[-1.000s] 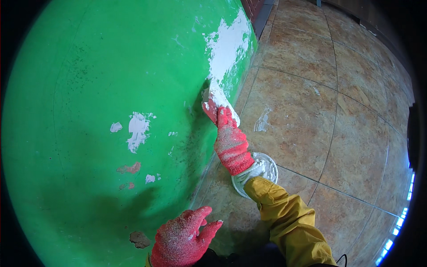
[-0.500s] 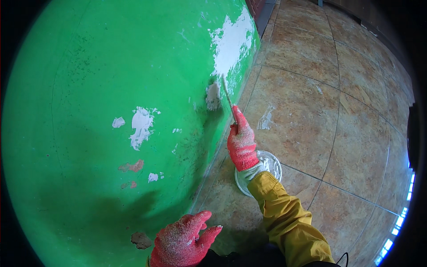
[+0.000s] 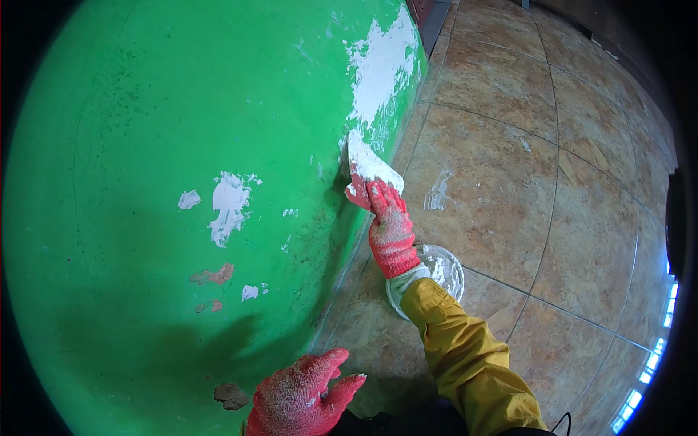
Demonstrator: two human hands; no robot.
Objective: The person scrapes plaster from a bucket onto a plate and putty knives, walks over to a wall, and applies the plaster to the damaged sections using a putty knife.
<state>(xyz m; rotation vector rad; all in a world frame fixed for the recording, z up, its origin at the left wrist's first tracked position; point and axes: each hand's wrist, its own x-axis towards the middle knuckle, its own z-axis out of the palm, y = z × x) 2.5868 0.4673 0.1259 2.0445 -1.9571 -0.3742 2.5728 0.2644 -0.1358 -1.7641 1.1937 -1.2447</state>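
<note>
Spreading stage: right hand (image 3: 391,231), red-gloved, closed around a putty knife (image 3: 372,166) loaded with white filler, blade flat against the green wall (image 3: 145,145) at its 1 o'clock, just below the large white patch (image 3: 382,62); next move likely calls for steady pressure drawing the filler thin. Left hand (image 3: 302,396), at 6 o'clock, open and empty near the wall; filler dish (image 3: 445,270) on the brown tiled floor (image 3: 523,182), behind the right wrist.

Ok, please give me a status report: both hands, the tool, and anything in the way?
Right hand grips putty knife, blade loaded white, against green wall. Left hand open, empty, low near wall. Round putty dish on tile floor under right wrist. Nothing blocking.
</note>
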